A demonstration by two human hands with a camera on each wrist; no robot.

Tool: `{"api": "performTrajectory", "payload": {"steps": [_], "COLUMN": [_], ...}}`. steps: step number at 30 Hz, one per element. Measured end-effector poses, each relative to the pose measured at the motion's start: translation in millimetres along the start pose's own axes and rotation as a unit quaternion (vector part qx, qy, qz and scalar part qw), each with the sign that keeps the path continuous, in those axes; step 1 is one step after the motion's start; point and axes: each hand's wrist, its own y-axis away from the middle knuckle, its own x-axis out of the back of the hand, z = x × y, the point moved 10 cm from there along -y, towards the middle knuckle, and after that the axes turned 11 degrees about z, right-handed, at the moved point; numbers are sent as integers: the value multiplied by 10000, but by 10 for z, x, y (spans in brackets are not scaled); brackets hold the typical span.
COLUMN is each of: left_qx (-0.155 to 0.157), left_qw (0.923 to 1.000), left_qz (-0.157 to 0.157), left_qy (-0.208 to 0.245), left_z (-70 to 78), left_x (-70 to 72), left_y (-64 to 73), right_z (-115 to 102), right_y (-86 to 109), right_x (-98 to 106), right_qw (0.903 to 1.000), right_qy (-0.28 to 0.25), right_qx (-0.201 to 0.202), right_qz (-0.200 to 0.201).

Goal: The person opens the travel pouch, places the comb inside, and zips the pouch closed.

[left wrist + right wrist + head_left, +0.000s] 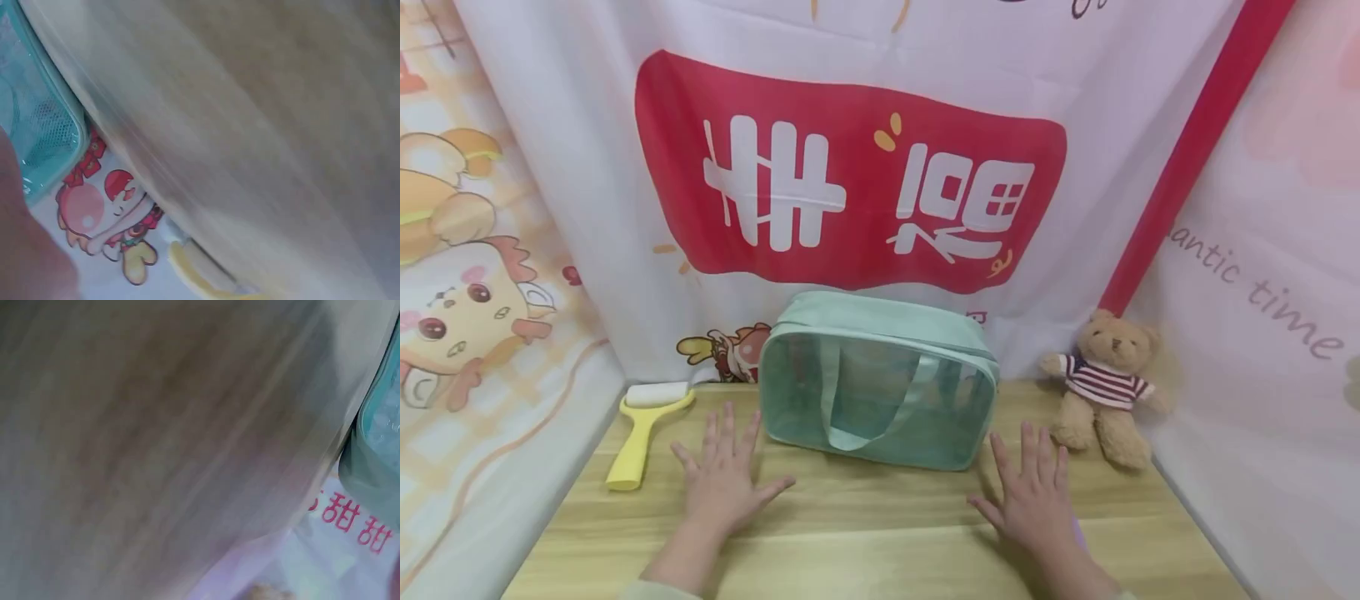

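My left hand [724,485] lies with straight, spread fingers at the wooden tabletop, between a yellow-handled roller [634,450] with a white head and a mint-green toiletry bag [880,383]. The bag stands upright at the back, with see-through sides and a strap handle hanging down its front. To the right of the bag's lower corner, my right hand [1033,500] is spread out in the same way, holding nothing. Part of my left hand [28,237] blurs the edge of the left wrist view, near the bag's meshed corner [53,125].
A teddy bear [1112,383] in a striped shirt sits at the back right. Something purple [1078,533] shows beside my right wrist, mostly hidden. Printed cloth [850,42] hangs behind the table [850,550] and along both sides.
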Motion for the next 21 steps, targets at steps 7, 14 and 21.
{"api": "performTrajectory", "payload": {"steps": [7, 14, 21], "left_qx": [746, 1470, 1318], "left_qw": [9897, 9346, 9096], "left_qz": [662, 1069, 376], "left_qy": [1027, 3059, 3923], "left_z": [-164, 67, 404], "left_x": [554, 988, 1063], "left_y": [-622, -1267, -1551], "right_z": [354, 644, 632], "right_y": [-769, -1055, -871], "right_x": [480, 151, -377], "right_qw": [9920, 9515, 8501], "right_qy": [-600, -2130, -3801], "right_qx": [-544, -1995, -3240], "right_qz": [969, -970, -1669]}}
